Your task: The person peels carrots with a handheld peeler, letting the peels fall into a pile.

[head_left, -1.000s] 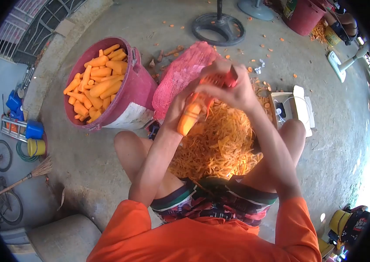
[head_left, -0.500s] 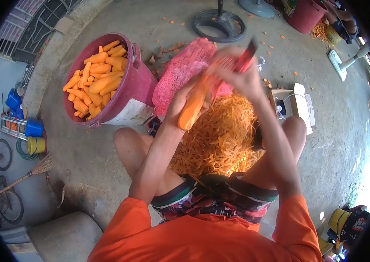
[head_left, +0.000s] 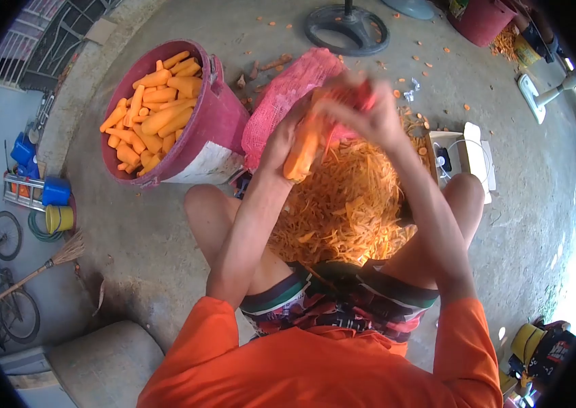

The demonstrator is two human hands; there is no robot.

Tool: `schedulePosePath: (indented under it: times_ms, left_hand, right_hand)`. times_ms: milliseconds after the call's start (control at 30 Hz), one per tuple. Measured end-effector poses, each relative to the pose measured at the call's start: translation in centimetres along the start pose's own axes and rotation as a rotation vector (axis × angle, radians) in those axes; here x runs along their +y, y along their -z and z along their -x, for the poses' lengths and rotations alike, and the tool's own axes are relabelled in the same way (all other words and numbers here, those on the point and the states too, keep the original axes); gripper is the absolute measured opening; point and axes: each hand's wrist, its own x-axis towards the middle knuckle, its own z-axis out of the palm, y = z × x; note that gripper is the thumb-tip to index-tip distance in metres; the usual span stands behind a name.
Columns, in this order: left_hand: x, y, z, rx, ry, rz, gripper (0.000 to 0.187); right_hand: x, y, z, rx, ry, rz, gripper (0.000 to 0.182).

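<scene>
My left hand (head_left: 282, 144) is wrapped around a carrot (head_left: 304, 151), its thick end pointing down toward me. My right hand (head_left: 382, 121) grips a red peeler (head_left: 364, 96) at the carrot's far part; motion blurs the tool and fingers, so the blade is not clear. Right below both hands lies a big heap of carrot peelings (head_left: 346, 211) between my legs. A pink mesh sack (head_left: 266, 122) lies just beyond my left hand.
On the left stands a maroon tub (head_left: 223, 129) full of peeled carrots. An open white box (head_left: 471, 160) with a cable sits by my right knee. Beyond are a round black stand base (head_left: 347, 30), scattered carrot slices, and another maroon bucket (head_left: 482, 22) near another person.
My right hand has swung down and closer to the carrot with the peeler. The carrot in my left hand is turned a little more upright. The whole view has shifted slightly.
</scene>
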Motion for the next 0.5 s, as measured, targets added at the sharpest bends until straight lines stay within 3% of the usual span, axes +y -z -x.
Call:
schedulePosePath:
  times_ms: [67,133,200,233,267,300,333,367,400,467,500]
  left_hand:
    - [0.1,2.2,0.1,-0.075,0.237,0.352,0.042]
    - [0.1,2.0,-0.1,0.03,0.227,0.296,0.04]
    - [-0.2,2.6,-0.5,-0.147,0.187,0.441,0.042]
    - [0.5,-1.3,-0.4,0.18,0.078,0.121,0.033]
    - [0.9,-2.9,-0.3,0.178,0.077,0.116,0.033]
    - [1.0,-3.9,0.0,0.206,0.034,0.085,0.034]
    - [0.7,-4.1,0.6,0.24,0.0,0.057,0.034]
    - [0.0,2.3,0.3,-0.104,0.126,0.137,0.04]
    - [0.0,2.3,0.5,-0.104,0.125,0.14,0.04]
    - [0.6,1.2,0.7,0.04,0.227,0.313,0.04]
    - [0.7,0.4,0.6,0.124,0.161,0.191,0.036]
  right_hand:
    - [2.2,1.6,-0.8,0.393,-0.276,-0.213,0.023]
    - [1.7,1.9,-0.6,0.377,-0.31,-0.247,0.024]
    - [-0.3,1.1,-0.1,0.351,-0.357,-0.281,0.025]
    - [-1.8,-0.4,-0.1,0.181,-0.055,-0.105,0.025]
    - [-2.5,-1.2,-0.1,0.012,0.248,0.071,0.024]
    - [-1.8,-1.2,-0.1,0.017,0.244,0.067,0.024]
    - [-0.5,-1.3,0.3,0.158,0.138,0.06,0.024]
    - [0.7,-1.1,0.6,0.297,0.031,0.058,0.023]
    - [2.3,0.2,0.4,0.293,0.03,0.059,0.023]
    - [3.4,2.8,-0.9,0.431,-0.303,0.124,0.023]
    - [3.6,2.1,-0.3,0.471,-0.272,-0.124,0.024]
